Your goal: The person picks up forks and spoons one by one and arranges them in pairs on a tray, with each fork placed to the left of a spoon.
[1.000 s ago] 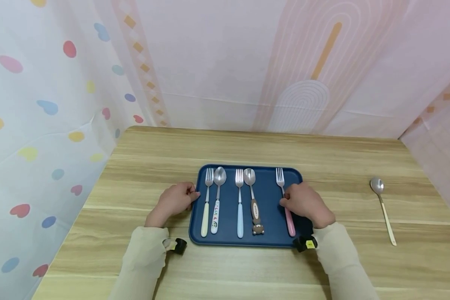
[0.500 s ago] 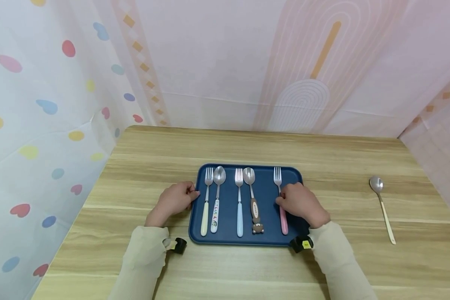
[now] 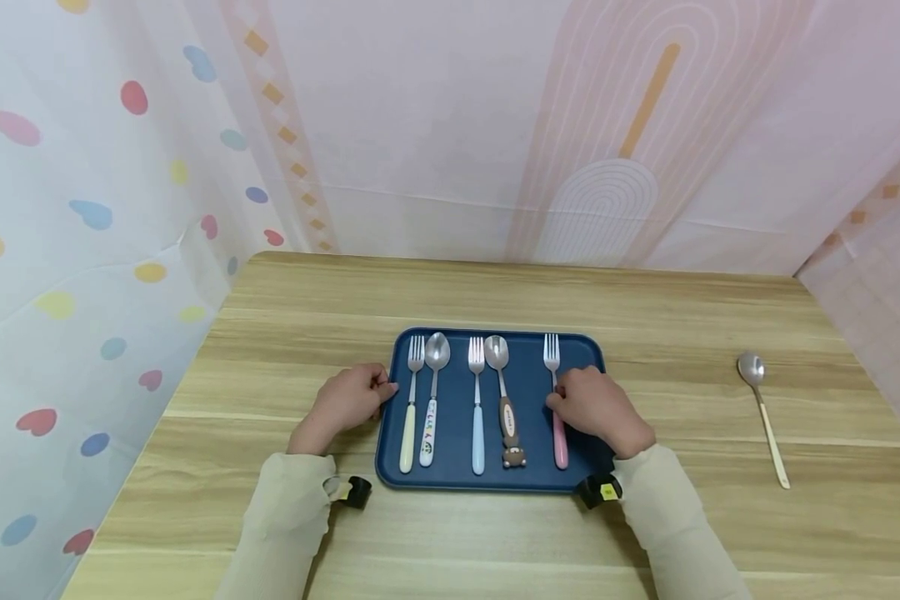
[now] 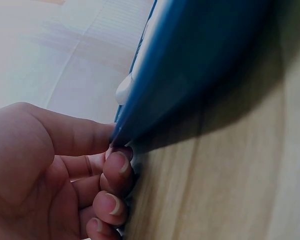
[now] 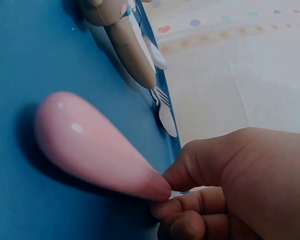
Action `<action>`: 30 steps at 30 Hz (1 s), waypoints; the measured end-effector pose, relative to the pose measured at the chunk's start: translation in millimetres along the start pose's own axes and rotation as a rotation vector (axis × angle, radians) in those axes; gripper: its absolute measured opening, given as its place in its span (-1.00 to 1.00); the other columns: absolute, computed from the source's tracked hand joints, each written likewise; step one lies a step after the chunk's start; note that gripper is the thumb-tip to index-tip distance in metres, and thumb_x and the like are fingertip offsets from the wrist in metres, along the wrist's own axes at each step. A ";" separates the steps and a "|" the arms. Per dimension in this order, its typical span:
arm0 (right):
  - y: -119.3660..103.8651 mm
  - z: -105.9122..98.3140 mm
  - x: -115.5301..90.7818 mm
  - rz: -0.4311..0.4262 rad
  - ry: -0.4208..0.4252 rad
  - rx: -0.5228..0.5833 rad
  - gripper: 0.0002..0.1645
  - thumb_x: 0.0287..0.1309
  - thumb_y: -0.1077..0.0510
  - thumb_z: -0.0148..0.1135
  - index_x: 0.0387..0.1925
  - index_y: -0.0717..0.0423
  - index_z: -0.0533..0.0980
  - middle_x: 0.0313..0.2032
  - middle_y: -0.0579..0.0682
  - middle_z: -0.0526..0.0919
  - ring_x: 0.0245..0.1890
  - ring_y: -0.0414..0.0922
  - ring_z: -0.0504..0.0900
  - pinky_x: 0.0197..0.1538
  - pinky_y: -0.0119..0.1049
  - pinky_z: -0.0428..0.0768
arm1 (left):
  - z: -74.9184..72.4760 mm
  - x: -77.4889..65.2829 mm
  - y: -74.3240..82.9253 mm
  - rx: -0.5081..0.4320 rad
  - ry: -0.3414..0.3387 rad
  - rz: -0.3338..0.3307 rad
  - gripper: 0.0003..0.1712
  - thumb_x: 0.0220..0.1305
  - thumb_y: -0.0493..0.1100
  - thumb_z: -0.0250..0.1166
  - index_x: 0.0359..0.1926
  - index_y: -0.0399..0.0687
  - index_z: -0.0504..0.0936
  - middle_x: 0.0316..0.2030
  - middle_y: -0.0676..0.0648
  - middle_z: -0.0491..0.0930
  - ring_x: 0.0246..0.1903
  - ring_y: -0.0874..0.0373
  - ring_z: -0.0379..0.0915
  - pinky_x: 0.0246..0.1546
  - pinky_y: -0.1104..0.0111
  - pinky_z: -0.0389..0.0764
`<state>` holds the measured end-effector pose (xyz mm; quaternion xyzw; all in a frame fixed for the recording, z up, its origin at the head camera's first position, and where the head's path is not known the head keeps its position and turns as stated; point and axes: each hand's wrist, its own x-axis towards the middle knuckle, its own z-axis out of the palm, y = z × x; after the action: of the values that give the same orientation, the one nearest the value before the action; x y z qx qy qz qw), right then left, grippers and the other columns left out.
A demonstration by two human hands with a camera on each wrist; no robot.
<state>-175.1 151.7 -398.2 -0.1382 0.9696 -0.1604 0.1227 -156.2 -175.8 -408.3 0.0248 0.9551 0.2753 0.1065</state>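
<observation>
A dark blue tray (image 3: 450, 482) lies on the table, bearing a row of cutlery. My left hand (image 3: 347, 400) pinches the tray's left rim, thumb above and curled fingers below, as the left wrist view shows. On the tray's right part, my right hand (image 3: 598, 407) pinches a fork by the top of its pink handle (image 5: 85, 145); the tines point away. From the left stand a cream-handled fork (image 3: 408, 437), a spoon with a patterned white handle (image 3: 428, 433), a blue-handled fork (image 3: 477, 437) and a spoon with a brown bear handle (image 3: 508, 421).
A spoon with a cream handle (image 3: 769, 437) lies apart on the wooden table (image 3: 330, 308), right of the tray. Patterned curtains (image 3: 420, 125) hang behind the table and along its left side.
My right hand has shifted left over the tray with the pink-handled fork, which now stands straighter, closer to the bear-handled spoon. The left hand keeps its place at the rim.
</observation>
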 end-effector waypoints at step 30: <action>-0.3 0.4 -2.3 -0.011 -0.005 0.010 -0.60 0.21 0.05 0.06 -0.72 0.03 0.41 -0.76 -0.06 0.34 -0.73 -0.16 0.37 -0.62 -0.35 0.28 | 0.8 1.5 -2.4 0.000 0.002 -0.004 -0.73 0.27 -0.04 0.13 -0.53 -0.04 0.43 -0.69 0.02 0.47 -0.67 0.13 0.33 -0.60 0.32 0.28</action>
<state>-172.7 152.0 -397.9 -0.1433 0.9677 -0.1653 0.1250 -157.4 -177.2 -410.5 0.0228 0.9552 0.2754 0.1060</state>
